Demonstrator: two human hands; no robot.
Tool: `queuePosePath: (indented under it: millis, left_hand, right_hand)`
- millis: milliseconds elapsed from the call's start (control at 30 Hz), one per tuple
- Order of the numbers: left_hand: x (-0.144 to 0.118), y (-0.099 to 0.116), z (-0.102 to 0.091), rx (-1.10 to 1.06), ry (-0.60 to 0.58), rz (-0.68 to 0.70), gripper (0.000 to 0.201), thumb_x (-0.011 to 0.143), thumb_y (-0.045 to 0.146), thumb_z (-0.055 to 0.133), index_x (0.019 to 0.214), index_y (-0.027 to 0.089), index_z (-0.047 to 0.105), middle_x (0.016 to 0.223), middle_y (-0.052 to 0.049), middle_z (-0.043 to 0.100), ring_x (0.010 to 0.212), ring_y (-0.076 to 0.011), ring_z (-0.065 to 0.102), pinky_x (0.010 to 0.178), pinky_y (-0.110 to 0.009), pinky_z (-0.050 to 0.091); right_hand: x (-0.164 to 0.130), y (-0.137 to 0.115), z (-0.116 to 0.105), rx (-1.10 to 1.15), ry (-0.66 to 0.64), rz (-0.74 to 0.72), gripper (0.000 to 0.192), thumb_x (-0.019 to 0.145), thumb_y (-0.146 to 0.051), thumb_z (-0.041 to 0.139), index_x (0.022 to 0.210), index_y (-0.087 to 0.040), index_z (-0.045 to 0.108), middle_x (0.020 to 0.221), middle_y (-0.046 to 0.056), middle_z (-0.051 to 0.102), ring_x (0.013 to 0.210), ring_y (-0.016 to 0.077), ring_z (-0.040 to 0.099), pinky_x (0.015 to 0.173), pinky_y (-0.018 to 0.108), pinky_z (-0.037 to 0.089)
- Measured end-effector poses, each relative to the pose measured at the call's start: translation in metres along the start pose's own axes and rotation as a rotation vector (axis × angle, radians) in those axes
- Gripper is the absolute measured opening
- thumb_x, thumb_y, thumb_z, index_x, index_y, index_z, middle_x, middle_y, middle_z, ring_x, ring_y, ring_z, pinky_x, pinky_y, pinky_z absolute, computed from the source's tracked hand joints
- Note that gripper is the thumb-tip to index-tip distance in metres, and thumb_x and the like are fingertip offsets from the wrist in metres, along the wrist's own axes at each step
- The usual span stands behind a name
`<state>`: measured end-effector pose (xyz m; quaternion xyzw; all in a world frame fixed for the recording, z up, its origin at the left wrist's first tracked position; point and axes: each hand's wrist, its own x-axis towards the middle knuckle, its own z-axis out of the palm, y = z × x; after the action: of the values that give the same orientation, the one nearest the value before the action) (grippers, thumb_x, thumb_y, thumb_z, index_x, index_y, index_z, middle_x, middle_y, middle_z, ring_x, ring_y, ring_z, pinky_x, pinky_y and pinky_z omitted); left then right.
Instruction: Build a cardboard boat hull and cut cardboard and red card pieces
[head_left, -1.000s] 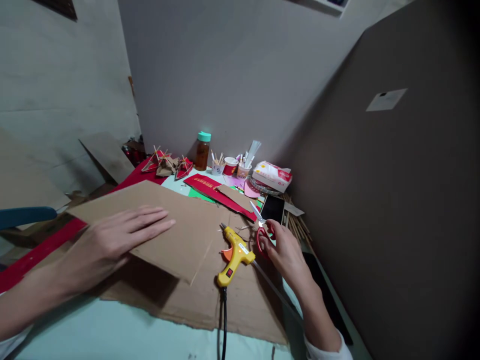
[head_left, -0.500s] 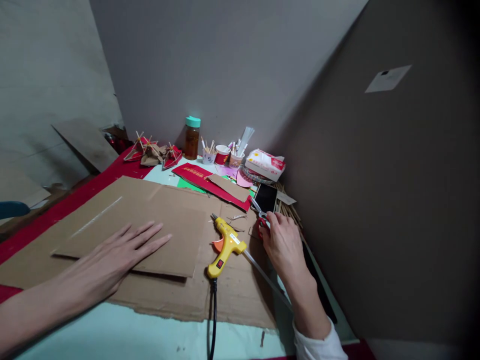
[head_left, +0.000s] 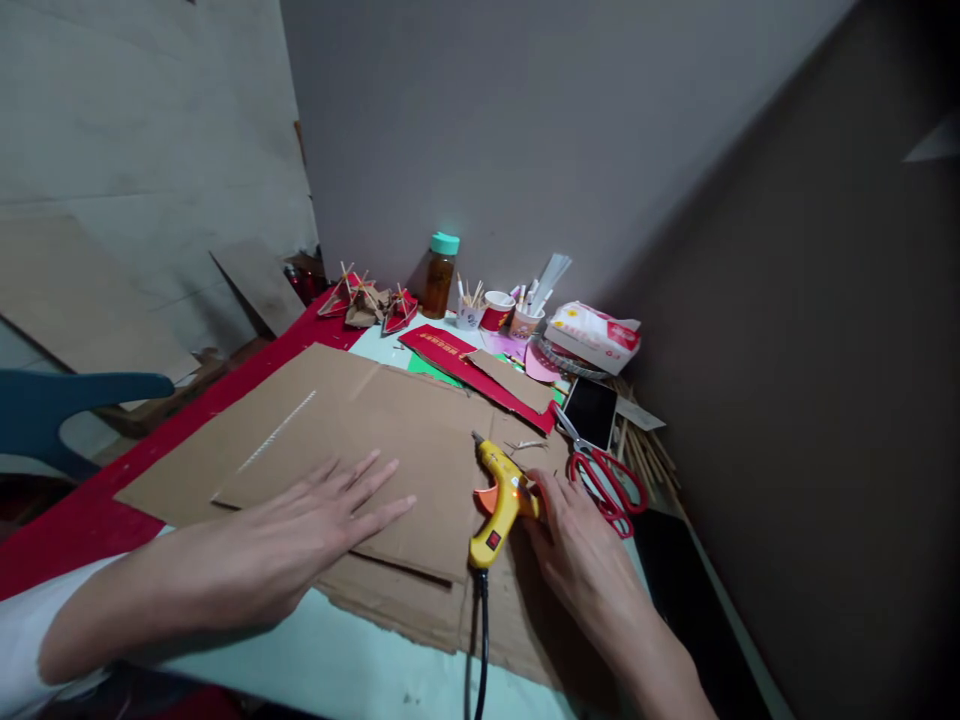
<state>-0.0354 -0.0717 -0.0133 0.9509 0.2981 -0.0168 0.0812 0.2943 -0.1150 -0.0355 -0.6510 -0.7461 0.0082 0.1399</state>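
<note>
Right hand point(head_left: 577, 545) fingers touch the yellow plastic hot glue gun point(head_left: 501, 497), loosely curled at its body, grasp unclear. Left hand point(head_left: 300, 530) lies flat, fingers spread, on the brown corrugated cardboard sheet point(head_left: 390, 450). Red-handled scissors point(head_left: 604, 473) lie just right of the fingers.

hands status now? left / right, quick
Left hand: open, flat on the cardboard sheet.
Right hand: fingers at the yellow glue gun; whether it grips cannot be told.

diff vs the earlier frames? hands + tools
The right hand let go of the red scissors, which now lie beside the phone, and moved left to the yellow glue gun, fingers touching its body. The left hand stayed flat, palm down, on the top cardboard sheet.
</note>
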Motion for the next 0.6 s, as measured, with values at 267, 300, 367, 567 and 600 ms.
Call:
queuePosePath:
  millis: [267, 300, 367, 567, 600]
  left_hand:
    - [0.015, 0.028, -0.009, -0.093, -0.093, 0.169, 0.114, 0.055, -0.009, 0.038, 0.159, 0.033, 0.018, 0.167, -0.006, 0.011, 0.151, -0.0299, 0.015, 0.12, -0.052, 0.028]
    - [0.021, 0.034, -0.012, -0.107, -0.139, 0.17, 0.112, 0.055, -0.008, 0.041, 0.158, 0.031, 0.024, 0.166, -0.009, 0.015, 0.15, -0.0335, 0.016, 0.119, -0.057, 0.028]
    - [0.036, 0.046, -0.014, -0.139, -0.225, 0.15, 0.104, 0.057, -0.005, 0.049, 0.155, 0.028, 0.034, 0.162, -0.016, 0.022, 0.148, -0.0423, 0.018, 0.113, -0.067, 0.03]
    - [0.052, 0.053, 0.025, -0.084, -0.205, 0.104, 0.07, 0.078, 0.005, 0.052, 0.142, 0.033, 0.055, 0.156, -0.017, 0.039, 0.143, -0.0487, 0.029, 0.104, -0.077, 0.033]
    - [0.048, 0.05, 0.036, -0.093, -0.149, 0.15, 0.069, 0.08, 0.007, 0.051, 0.143, 0.035, 0.053, 0.157, -0.015, 0.039, 0.143, -0.0475, 0.031, 0.105, -0.076, 0.033]
  right_hand:
    - [-0.017, 0.043, 0.007, -0.247, 0.124, -0.014, 0.039, 0.089, -0.012, 0.04, 0.126, -0.01, 0.054, 0.107, 0.02, 0.07, 0.096, 0.034, 0.066, 0.083, 0.049, 0.058]
    - [-0.02, 0.046, 0.007, -0.262, 0.135, -0.008, 0.039, 0.09, -0.013, 0.04, 0.127, -0.011, 0.053, 0.11, 0.02, 0.07, 0.098, 0.0343, 0.066, 0.084, 0.049, 0.058]
    - [-0.027, 0.044, 0.003, -0.278, 0.173, 0.001, 0.039, 0.092, -0.015, 0.039, 0.128, -0.012, 0.054, 0.114, 0.019, 0.07, 0.102, 0.0345, 0.066, 0.088, 0.051, 0.057]
    - [-0.043, -0.015, 0.001, -0.209, 0.215, -0.187, 0.052, 0.096, -0.013, 0.038, 0.147, -0.012, 0.044, 0.145, 0.019, 0.055, 0.128, 0.033, 0.058, 0.1, 0.05, 0.053]
    - [-0.045, -0.027, 0.005, -0.192, 0.187, -0.255, 0.053, 0.097, -0.015, 0.041, 0.15, -0.012, 0.041, 0.148, 0.018, 0.052, 0.13, 0.0323, 0.056, 0.099, 0.047, 0.055]
